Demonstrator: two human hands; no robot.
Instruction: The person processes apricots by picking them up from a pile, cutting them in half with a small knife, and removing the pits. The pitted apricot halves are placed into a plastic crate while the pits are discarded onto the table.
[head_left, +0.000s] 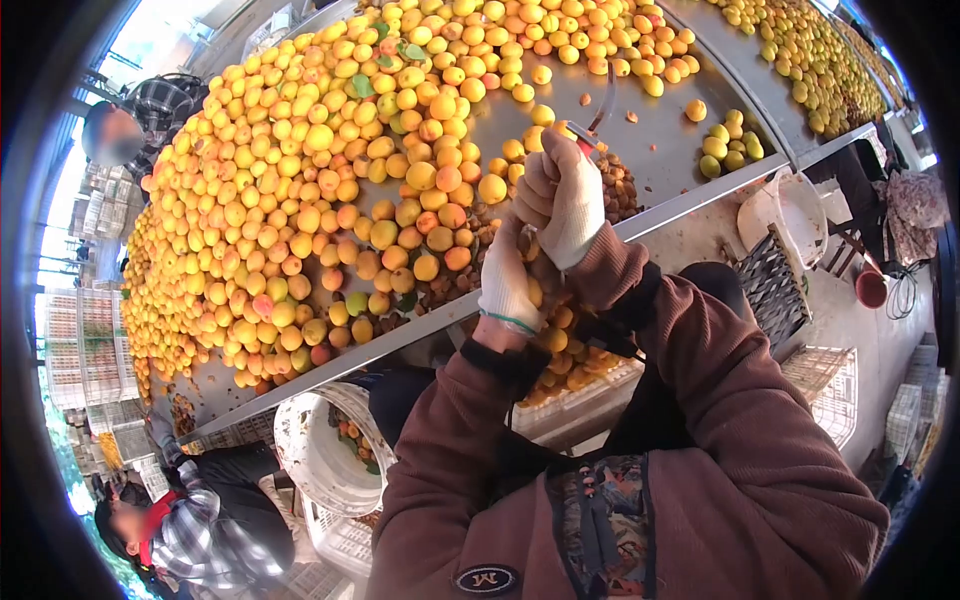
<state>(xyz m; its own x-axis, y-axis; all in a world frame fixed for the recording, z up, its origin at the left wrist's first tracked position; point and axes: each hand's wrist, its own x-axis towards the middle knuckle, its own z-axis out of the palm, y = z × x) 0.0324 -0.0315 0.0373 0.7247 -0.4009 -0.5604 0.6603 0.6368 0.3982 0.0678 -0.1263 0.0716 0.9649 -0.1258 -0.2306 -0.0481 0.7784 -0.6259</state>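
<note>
In the head view, my right hand, in a white knit glove, is closed around the red handle of a knife with a curved metal blade. The blade points up and away over the steel table. My left hand, also gloved and with a green band at the wrist, is pressed close against the right one. Its fingers look curled, and what they hold is hidden. Yellow-orange apricots lie just beyond both hands. Below my wrists, opened apricots fill a pale crate. Brown pits are heaped beside my right hand.
The steel table's raised rim runs between me and the fruit. Greenish apricots sit to the right. A white bucket with scraps stands at my left, another bucket at right. Two other people are on the left side.
</note>
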